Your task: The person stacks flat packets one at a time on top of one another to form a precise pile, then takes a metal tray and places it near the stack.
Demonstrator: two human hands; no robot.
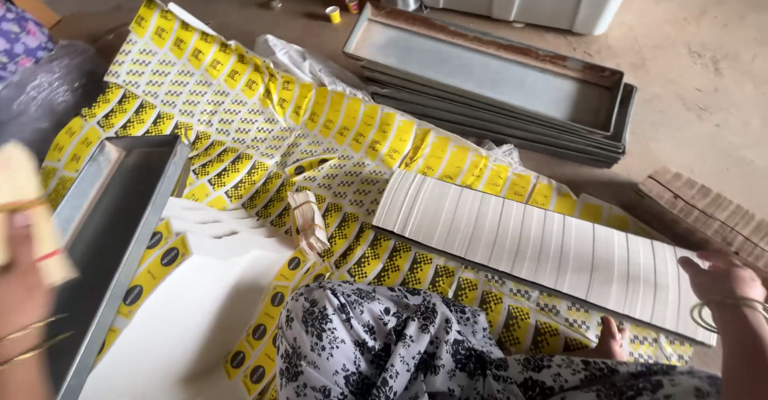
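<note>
The right hand (pixel 720 278) rests with loosely spread fingers on the near end of a fanned row of white cards (pixel 544 248), while the blurred left hand (pixel 20 280) grips a pale card bundle (pixel 24 208) beside a metal tray (pixel 120 232).

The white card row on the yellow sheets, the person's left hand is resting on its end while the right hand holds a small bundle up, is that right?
The hands are swapped. In the head view the right hand rests on the end of the white card row lying on the yellow sheets, and the left hand holds the small bundle up.
</note>
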